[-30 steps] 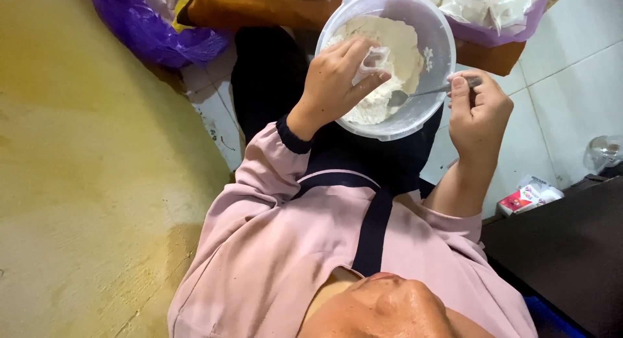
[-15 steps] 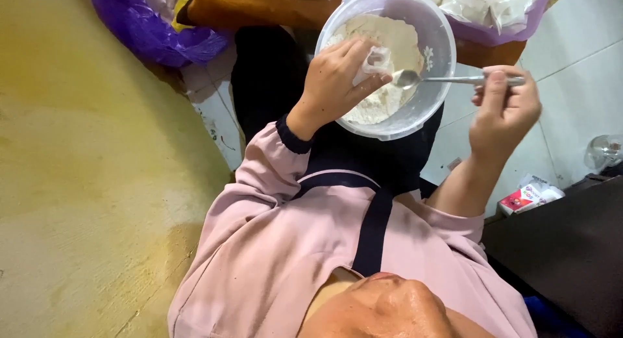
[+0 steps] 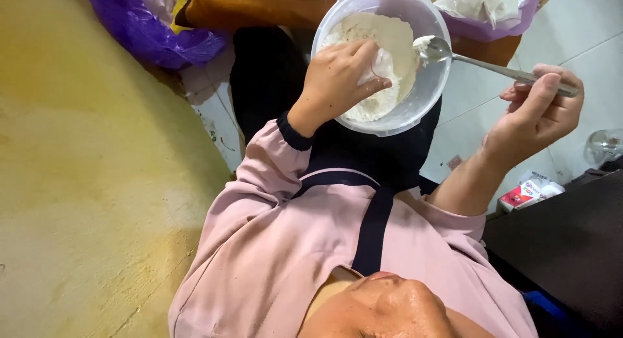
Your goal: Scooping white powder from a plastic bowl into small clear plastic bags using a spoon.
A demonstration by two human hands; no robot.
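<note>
A clear plastic bowl (image 3: 425,94) holding white flour sits over my lap. My left hand (image 3: 337,78) grips its near rim, fingers curled inside against the flour. My right hand (image 3: 538,111) is out to the right of the bowl, pinching the handle end of a metal spoon (image 3: 480,62). The spoon's head, dusted with flour, hovers at the bowl's right rim. I wear a pink top with dark trim.
A purple plastic bag (image 3: 146,29) lies at the upper left beside an orange-brown surface (image 3: 253,7). Another purple-edged bag of white packets (image 3: 487,13) is behind the bowl. A small red and white packet (image 3: 529,192) lies on the white tiled floor, and a dark surface (image 3: 564,240) is at the right.
My right hand has drawn the spoon up out of the flour and moved away to the right. My left hand keeps its grip on the bowl.
</note>
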